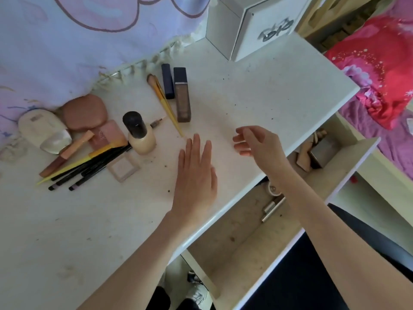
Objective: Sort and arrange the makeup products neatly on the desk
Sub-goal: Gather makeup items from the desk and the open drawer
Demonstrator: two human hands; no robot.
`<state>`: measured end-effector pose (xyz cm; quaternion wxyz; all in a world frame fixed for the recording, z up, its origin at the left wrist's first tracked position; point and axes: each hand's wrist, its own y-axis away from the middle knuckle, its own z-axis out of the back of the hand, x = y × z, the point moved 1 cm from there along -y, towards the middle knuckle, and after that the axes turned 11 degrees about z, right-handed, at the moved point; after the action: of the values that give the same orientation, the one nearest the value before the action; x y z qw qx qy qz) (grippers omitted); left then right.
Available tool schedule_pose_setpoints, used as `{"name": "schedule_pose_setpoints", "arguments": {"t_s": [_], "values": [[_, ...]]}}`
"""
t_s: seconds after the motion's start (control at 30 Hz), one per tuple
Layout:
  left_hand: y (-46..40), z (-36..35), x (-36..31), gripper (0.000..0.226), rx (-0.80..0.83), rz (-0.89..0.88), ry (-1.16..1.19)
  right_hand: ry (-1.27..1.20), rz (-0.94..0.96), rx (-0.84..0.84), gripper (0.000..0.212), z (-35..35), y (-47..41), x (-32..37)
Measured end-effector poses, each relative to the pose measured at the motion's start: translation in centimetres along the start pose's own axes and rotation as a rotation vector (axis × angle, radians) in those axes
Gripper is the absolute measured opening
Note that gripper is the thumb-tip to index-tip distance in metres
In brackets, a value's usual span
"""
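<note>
Makeup lies on the white desk (pixel 257 90). A cream foundation bottle with a black cap (pixel 139 135) stands upright near the middle. Behind it lie a brown foundation tube (pixel 182 97), a dark blue lipstick case (pixel 168 81) and a yellow-handled brush (pixel 165 104). To the left sit a brown compact (pixel 83 111), a pink blush (pixel 107 134), a cream pouch (pixel 41 128), several black pencils (pixel 89 170) and a small pale compact (pixel 123 168). My left hand (pixel 196 173) lies flat on the desk, fingers straight, holding nothing. My right hand (pixel 254 142) hovers with loosely curled fingers, empty.
A white box (pixel 245 25) stands at the desk's back edge. An open drawer (pixel 245 238) below the desk's front edge holds a silver tube (pixel 273 208), a small jar and a few other items. A printed cloth hangs at the back left. A pink and red bedspread (pixel 384 63) lies to the right.
</note>
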<state>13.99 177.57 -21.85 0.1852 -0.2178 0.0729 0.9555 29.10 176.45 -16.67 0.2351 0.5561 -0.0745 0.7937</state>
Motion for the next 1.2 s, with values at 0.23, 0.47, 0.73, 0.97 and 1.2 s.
{"name": "schedule_pose_setpoints", "arguments": {"t_s": [0.23,0.47,0.73,0.97,1.2], "values": [[4.8,-1.3,-1.2,0.045,-0.016,-0.127,-0.071,0.361,-0.082,-0.004,0.021,6.9,6.1,-7.1],[9.1,-5.2,-6.5,0.044,0.121,-0.542,0.026,0.965,-0.07,0.492,0.026,8.9,5.1,-12.3],[3.6,-13.8,-8.6,0.069,0.265,-0.264,-0.252,1.001,-0.028,0.524,0.039,8.7,1.5,-16.9],[1.3,-16.6,-9.0,0.03,0.224,-0.08,-0.15,0.927,0.015,0.456,0.049,7.8,1.2,-17.9],[1.4,-16.5,-9.2,0.024,0.307,0.05,-0.221,1.013,0.033,0.618,0.064,8.4,1.8,-18.1]]}}
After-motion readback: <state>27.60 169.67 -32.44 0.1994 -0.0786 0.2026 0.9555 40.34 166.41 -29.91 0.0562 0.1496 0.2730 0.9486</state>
